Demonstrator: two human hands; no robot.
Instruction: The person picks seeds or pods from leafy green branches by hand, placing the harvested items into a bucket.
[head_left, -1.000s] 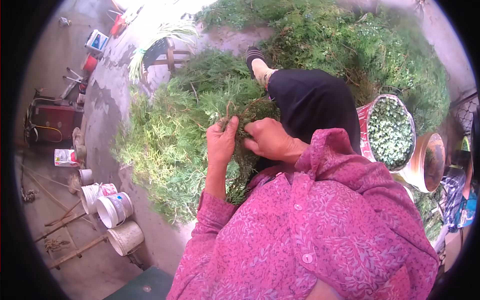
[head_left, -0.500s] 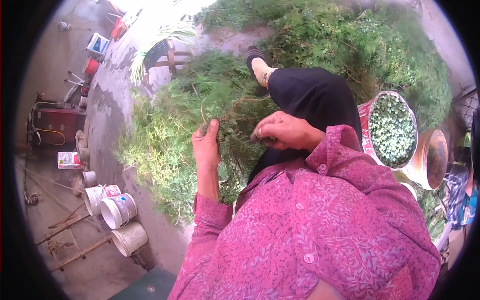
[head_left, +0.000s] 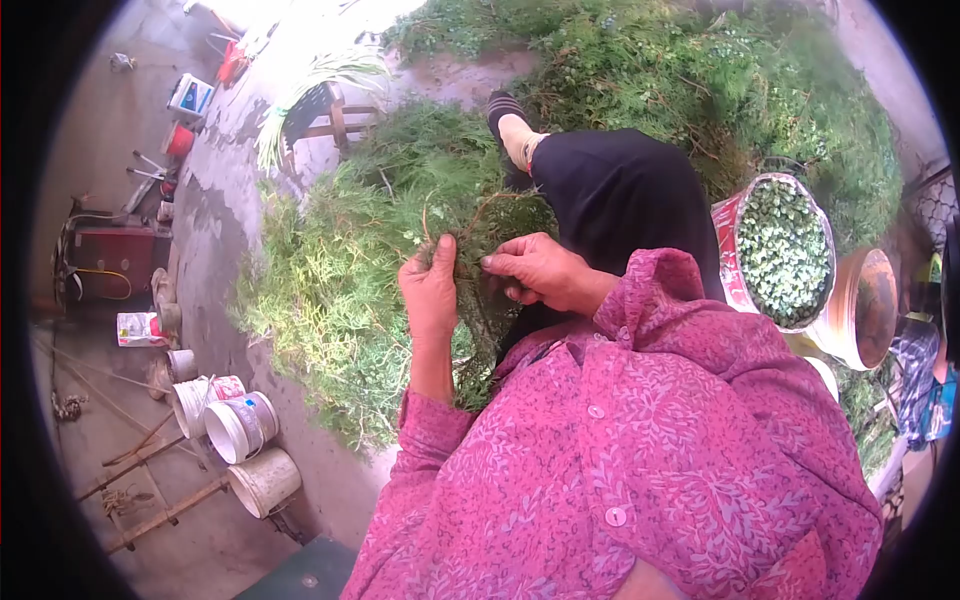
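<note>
My left hand (head_left: 430, 285) is closed, thumb up, around a thin brown-stemmed evergreen branch (head_left: 487, 205) that arches to the right above it. Close to its right side, my right hand (head_left: 545, 270) has thumb and fingers pinched together at the branch's foliage. What sits between those fingertips is too small to make out. Beneath both hands spreads a heap of cut feathery evergreen branches (head_left: 330, 290). To the right of my knee stands a red and white bucket (head_left: 727, 250) full of small pale-green cones or berries (head_left: 785, 250).
Beside the full bucket is another tub (head_left: 850, 310). More evergreen branches (head_left: 640, 80) lie beyond my outstretched leg (head_left: 620, 180). Several white buckets (head_left: 240, 425) line the left, near a wooden ladder-like frame (head_left: 165, 515). A low stool (head_left: 335, 125) carries long pale-green stalks (head_left: 320, 80).
My left hand has shifted slightly right with the branch. My right hand has moved a little left, closer to it, and its fingertips now meet the foliage.
</note>
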